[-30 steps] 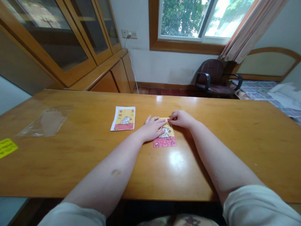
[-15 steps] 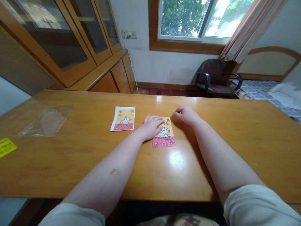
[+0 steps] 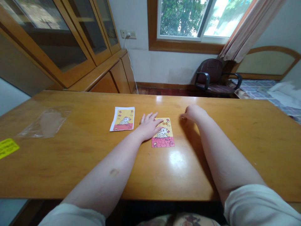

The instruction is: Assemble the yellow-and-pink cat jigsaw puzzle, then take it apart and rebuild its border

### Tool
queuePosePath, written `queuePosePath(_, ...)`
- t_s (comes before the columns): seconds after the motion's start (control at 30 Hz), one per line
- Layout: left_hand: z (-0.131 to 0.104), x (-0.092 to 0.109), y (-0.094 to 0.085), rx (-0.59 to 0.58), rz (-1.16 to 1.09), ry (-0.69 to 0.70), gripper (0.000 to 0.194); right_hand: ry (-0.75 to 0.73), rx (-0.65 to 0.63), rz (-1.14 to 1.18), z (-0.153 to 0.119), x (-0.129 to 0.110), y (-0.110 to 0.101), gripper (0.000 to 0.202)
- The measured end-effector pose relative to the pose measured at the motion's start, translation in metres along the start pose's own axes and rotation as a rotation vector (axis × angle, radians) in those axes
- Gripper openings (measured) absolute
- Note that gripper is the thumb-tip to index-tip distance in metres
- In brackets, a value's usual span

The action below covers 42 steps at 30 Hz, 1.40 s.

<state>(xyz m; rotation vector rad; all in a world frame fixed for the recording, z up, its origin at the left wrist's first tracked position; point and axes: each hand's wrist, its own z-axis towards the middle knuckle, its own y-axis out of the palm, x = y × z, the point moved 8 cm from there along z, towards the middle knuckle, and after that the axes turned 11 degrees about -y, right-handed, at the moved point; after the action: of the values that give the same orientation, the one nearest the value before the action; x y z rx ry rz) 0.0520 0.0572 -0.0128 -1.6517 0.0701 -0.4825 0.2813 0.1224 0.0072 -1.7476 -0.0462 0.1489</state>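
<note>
A small jigsaw puzzle (image 3: 163,142) lies on the table in front of me, yellow above and pink below, with a white cartoon animal in the middle. Near its top a gap (image 3: 165,123) lets the wood show through. My left hand (image 3: 149,126) rests over the puzzle's left edge, its fingers spread, covering the upper left part. To the right of the puzzle, apart from it, my right hand (image 3: 193,113) is bent down close to the tabletop with fingers pinched together. Whatever is between those fingertips is hidden. Left of my left hand lies a white-bordered picture card (image 3: 124,119) with the same design.
A clear plastic bag (image 3: 48,122) lies on the left of the wooden table (image 3: 98,175), with a yellow label (image 3: 8,148) at the table's left edge. Beyond the table stand a glass-door cabinet (image 3: 94,62) and a dark office chair (image 3: 211,75).
My right hand has moved right, away from the puzzle, and turned its fingers down. The left hand's fingers have shifted slightly left and spread wider, showing the gap more fully.
</note>
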Motion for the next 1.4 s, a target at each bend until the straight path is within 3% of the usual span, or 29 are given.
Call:
queuePosePath(0.27,0.001,0.003,0.000,0.009,0.005,0.020,0.045,-0.056,-0.010,0.031,0.000,-0.021,0.005,0.007)
queuePosePath(0.43,0.001,0.006,-0.006,0.053,-0.046,0.065,0.047,-0.112,-0.014,0.076,-0.004,-0.027,0.003,0.008)
queuePosePath(0.6,0.002,0.005,-0.012,0.109,-0.076,0.073,0.042,-0.301,0.026,0.344,-0.015,-0.058,-0.004,0.008)
queuePosePath(0.87,0.002,0.007,-0.014,0.134,-0.061,0.100,0.038,-0.379,-0.012,0.542,-0.020,-0.097,0.010,0.008)
queuePosePath(1.4,0.003,0.004,-0.012,0.127,-0.070,0.087,0.039,-0.373,0.015,0.541,-0.019,-0.103,0.016,0.008)
